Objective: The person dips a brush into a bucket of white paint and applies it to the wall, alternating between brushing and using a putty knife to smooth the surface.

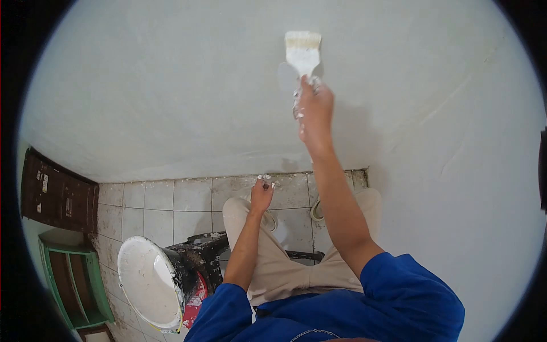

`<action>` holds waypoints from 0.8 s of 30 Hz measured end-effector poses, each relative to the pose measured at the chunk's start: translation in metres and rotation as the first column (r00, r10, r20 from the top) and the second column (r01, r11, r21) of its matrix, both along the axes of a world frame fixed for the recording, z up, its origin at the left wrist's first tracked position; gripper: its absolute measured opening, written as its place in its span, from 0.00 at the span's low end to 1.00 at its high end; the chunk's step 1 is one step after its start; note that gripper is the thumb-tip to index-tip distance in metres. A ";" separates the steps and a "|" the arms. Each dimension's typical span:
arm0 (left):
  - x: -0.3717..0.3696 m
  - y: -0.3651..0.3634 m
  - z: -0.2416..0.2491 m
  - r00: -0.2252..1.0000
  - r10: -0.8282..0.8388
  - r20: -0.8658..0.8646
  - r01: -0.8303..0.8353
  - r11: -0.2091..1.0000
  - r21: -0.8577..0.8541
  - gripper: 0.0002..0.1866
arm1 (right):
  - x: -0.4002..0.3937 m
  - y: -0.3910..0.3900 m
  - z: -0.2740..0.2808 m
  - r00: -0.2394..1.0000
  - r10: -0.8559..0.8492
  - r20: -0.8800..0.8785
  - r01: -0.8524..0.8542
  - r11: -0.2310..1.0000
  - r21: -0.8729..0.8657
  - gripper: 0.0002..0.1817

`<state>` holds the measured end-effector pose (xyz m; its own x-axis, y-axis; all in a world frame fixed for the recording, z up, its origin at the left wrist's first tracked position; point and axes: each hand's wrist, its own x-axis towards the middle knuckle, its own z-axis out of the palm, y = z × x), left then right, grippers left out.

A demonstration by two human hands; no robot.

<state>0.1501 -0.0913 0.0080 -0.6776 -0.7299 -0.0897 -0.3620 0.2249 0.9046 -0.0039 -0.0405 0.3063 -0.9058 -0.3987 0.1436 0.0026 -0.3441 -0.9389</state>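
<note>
My right hand [316,111] is wrapped round the handle of a wide paintbrush [302,56], and its fingers are spotted with white paint. The bristles point up and lie against the pale wall [188,97]. Lower down, my left hand [262,195] hangs above my knee with its fingers curled and smeared with white; whether something is in them is hidden. To the left stands a dark bucket [181,271] holding white paint [149,282].
Under and beside the bucket is a dark, paint-spattered stool [208,256], with something red [196,302] below. Grey floor tiles [192,194] meet the wall. A brown wooden door [60,194] and a green-framed shelf [105,285] are at left. Another wall [456,188] rises at right.
</note>
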 end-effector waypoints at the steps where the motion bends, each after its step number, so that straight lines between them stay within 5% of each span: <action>1: 0.000 -0.003 -0.014 1.000 0.009 0.013 -0.009 1.000 0.011 0.13 | -0.001 -0.008 -0.028 0.987 -0.103 -0.121 0.118 0.984 0.131 0.12; 2: -0.001 -0.007 -0.020 1.000 0.018 0.021 -0.019 1.000 0.018 0.13 | -0.003 -0.016 -0.063 0.949 -0.187 -0.256 0.249 0.939 0.237 0.11; 4: 0.001 -0.006 -0.011 0.999 0.024 -0.025 -0.025 1.000 -0.012 0.11 | 0.006 -0.013 -0.133 0.991 -0.132 -0.010 0.126 0.917 0.378 0.11; 6: 0.005 0.000 -0.003 0.999 0.025 -0.038 -0.026 0.999 -0.026 0.11 | 0.013 0.000 -0.209 0.947 -0.103 0.305 -0.008 0.940 0.340 0.12; 9: 0.006 -0.003 0.007 1.000 0.021 -0.010 -0.021 0.998 -0.052 0.10 | 0.016 0.014 -0.223 0.923 -0.178 0.341 -0.032 0.848 0.529 0.11; 14: 0.003 -0.004 0.000 1.000 0.027 0.013 -0.026 0.996 -0.083 0.10 | 0.005 0.005 -0.083 0.965 0.079 0.249 -0.101 0.992 0.079 0.12; 18: -0.002 -0.003 -0.004 0.999 0.009 -0.044 -0.012 0.997 -0.077 0.11 | 0.032 0.012 0.034 0.996 0.088 -0.002 -0.088 0.994 -0.059 0.14; 21: 0.001 0.002 -0.008 1.000 0.002 -0.019 -0.004 0.997 -0.083 0.11 | 0.018 -0.009 0.039 0.993 0.055 -0.107 -0.066 0.993 -0.100 0.13; 24: 0.000 -0.002 0.002 1.000 0.003 0.014 -0.002 0.999 -0.052 0.11 | 0.010 -0.035 -0.049 0.941 -0.141 -0.307 0.213 0.954 0.213 0.13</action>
